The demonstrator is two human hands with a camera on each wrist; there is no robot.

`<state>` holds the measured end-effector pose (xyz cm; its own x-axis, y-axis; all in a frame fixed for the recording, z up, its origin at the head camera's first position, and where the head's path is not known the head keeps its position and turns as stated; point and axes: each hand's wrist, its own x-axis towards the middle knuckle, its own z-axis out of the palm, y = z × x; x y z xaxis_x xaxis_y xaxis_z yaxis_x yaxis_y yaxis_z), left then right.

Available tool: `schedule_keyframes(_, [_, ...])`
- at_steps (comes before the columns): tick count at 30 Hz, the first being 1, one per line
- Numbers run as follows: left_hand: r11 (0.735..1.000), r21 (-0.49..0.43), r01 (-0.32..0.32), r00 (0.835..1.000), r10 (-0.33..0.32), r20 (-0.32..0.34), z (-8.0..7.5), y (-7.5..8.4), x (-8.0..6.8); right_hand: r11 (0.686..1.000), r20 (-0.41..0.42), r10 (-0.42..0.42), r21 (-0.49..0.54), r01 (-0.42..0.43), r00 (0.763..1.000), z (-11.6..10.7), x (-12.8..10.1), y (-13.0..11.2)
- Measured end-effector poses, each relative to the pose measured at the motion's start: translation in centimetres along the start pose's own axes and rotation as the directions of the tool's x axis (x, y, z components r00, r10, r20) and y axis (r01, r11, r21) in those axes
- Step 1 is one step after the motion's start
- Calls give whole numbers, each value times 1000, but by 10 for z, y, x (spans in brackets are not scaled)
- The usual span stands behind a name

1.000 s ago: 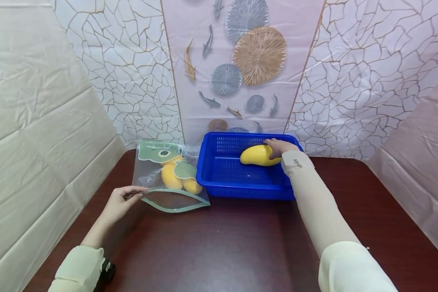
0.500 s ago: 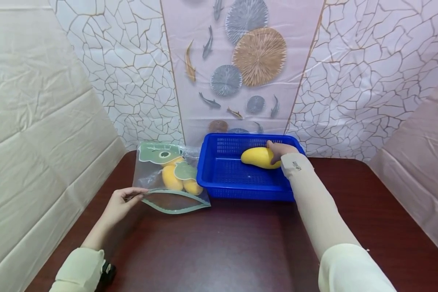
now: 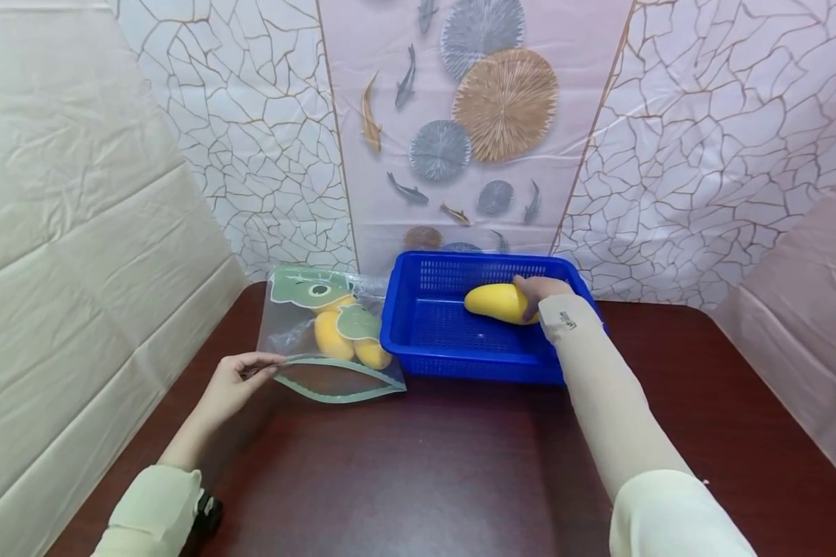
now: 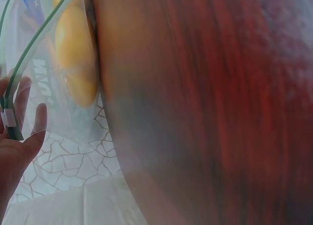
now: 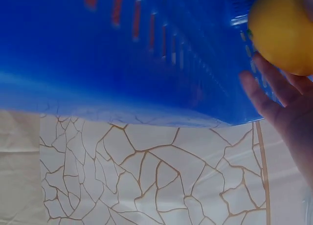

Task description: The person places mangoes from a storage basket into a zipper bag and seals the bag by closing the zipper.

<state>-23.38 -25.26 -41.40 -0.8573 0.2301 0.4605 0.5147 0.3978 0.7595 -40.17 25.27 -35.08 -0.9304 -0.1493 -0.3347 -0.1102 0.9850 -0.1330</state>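
- The right hand point(image 3: 538, 292) curls round a yellow mango point(image 3: 496, 302) lying inside the blue basket point(image 3: 460, 357), towards its far right corner.
- Left of the basket, the left hand point(image 3: 231, 384) pinches the open mouth of a clear zip bag point(image 3: 299, 333) that holds more mangoes.
- The step in hand looks like lifting fruit out; next, carrying it leftward from the basket into the held-open bag.

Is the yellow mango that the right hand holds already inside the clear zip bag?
No, the mango under the right hand lies in the blue basket, apart from the zip bag on the table.
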Motion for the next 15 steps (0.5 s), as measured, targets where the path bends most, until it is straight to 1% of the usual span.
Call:
schedule_keyframes(3, [1000,-6,-3,1000,3,-4,1,0,0,999,-22,-30,-18,29,999,-2,1,-1])
schedule_keyframes(7, [1000,-7,-12,1000,12,-6,2,0,0,999,-52,-45,-21,44,998,-8,-3,-5])
schedule_keyframes(13, [1000,7,4,1000,-3,-15,1,0,2,992,-98,-81,-106,71,992,-16,-10,-9])
schedule_keyframes(15, [1000,8,5,1000,-5,-15,0,-1,2,990,-110,-87,-118,74,990,-17,-12,-9])
